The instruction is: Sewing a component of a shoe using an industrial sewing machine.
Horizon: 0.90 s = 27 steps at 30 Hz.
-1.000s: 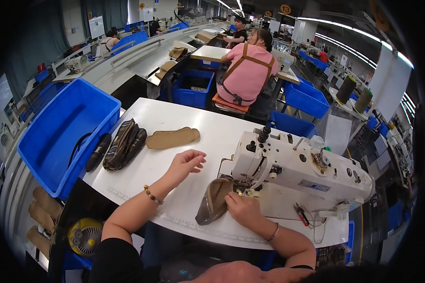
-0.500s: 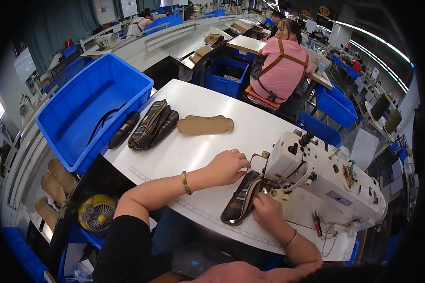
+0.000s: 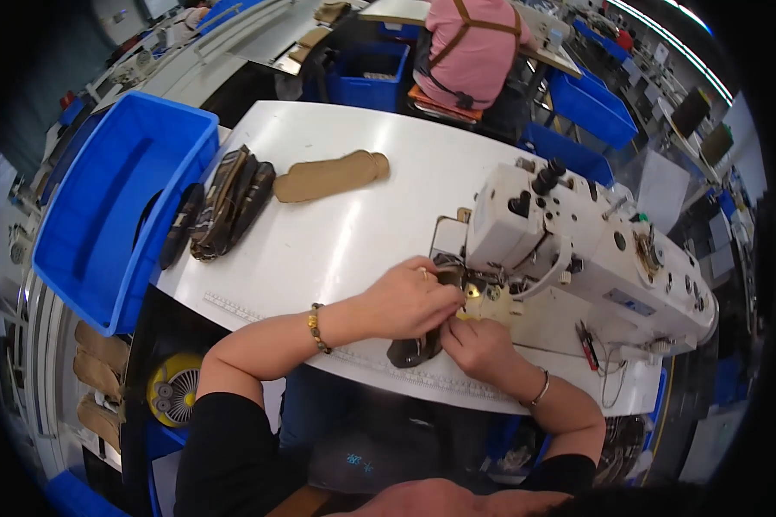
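A dark striped fabric piece, pouch-like in shape, [image 3: 412, 351] lies at the front edge of the white table, under the needle end of a white sewing machine [image 3: 578, 237]. My left hand [image 3: 412, 299] is closed over its far part, close beside the presser foot, and covers much of it. On its right side my right hand [image 3: 478, 347] pinches the edge, fingertips nearly touching the left hand. Several similar striped pieces [image 3: 224, 207] lie at the table's left, next to a small stack of tan oval pieces [image 3: 328, 177].
A large blue bin [image 3: 82, 276] stands left of the table. Red-handled snips [image 3: 587, 346] lie in front of the machine. A ruler strip [image 3: 233, 308] runs along the front edge. Below left is a yellow fan [image 3: 174, 392]; a person in pink [image 3: 478, 56] sits beyond the table.
My left hand has come down onto the striped piece beside the right hand, covering much of it. The piece has shifted under the hands. My view has tilted lower.
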Tool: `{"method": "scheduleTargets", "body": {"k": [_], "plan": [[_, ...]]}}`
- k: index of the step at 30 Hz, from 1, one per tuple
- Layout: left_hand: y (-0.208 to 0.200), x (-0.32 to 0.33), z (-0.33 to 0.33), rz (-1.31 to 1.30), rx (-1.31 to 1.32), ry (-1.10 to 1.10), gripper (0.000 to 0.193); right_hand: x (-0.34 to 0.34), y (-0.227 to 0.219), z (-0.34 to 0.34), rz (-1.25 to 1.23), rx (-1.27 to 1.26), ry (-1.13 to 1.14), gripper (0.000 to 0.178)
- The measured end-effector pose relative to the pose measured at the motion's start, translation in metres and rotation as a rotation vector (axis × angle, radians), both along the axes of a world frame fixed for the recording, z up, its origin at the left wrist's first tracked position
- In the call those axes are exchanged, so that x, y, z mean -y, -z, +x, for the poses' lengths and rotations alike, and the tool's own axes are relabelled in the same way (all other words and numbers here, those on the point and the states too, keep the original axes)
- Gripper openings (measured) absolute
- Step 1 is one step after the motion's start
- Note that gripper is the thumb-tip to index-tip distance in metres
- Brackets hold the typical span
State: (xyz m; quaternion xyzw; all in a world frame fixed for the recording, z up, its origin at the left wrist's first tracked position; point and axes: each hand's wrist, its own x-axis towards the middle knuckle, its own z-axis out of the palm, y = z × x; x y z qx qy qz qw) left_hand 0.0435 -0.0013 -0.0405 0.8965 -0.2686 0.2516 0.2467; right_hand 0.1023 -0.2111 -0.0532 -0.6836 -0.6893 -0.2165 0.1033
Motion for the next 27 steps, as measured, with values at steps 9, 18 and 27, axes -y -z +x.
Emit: {"method": "scheduleTargets", "body": {"k": [9,18,27], "plan": [[0.007,0.002,-0.001,0.279,-0.080,-0.021,0.032,0.001,0.008,0.006,0.242,0.057,0.028,0.017],[0.008,0.005,-0.005,0.369,-0.011,-0.013,0.042,0.010,-0.004,-0.016,-0.038,-0.201,0.070,0.015],[-0.002,0.010,-0.007,0.338,-0.160,0.006,0.031,0.010,0.008,-0.030,-0.087,0.059,0.036,0.029]]}}
